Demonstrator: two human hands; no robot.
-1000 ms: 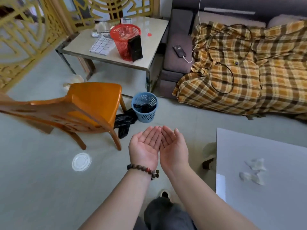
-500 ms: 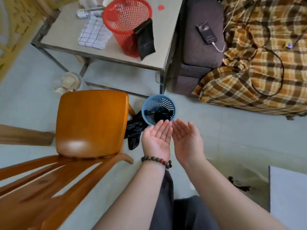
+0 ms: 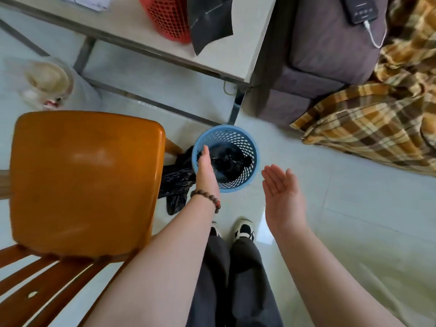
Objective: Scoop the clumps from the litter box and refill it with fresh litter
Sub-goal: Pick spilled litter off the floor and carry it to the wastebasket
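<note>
Orange chair (image 3: 85,182) at left; left hand (image 3: 205,169) — fingers extended, grasping nothing — reaches edge-on over the blue basket (image 3: 250,147) on the floor, which holds a black bag (image 3: 227,165). Right hand (image 3: 282,193) — palm up, fingers released — hovers just right of it. No legible writing; litter box not visible.

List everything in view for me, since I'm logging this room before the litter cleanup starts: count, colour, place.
blue basket: 1, blue, floor centre, black bag inside
black bag: 1, floor beside basket
chair: 1, orange, left
table: 1, beige, top
red basket: 1, on table
sofa: 1, grey-purple, top right
phone: 1, black, on sofa, cable attached
blanket: 1, plaid, right
left hand: at basket's rim, open
right hand: open, empty
shoes: 2, white-black
</note>
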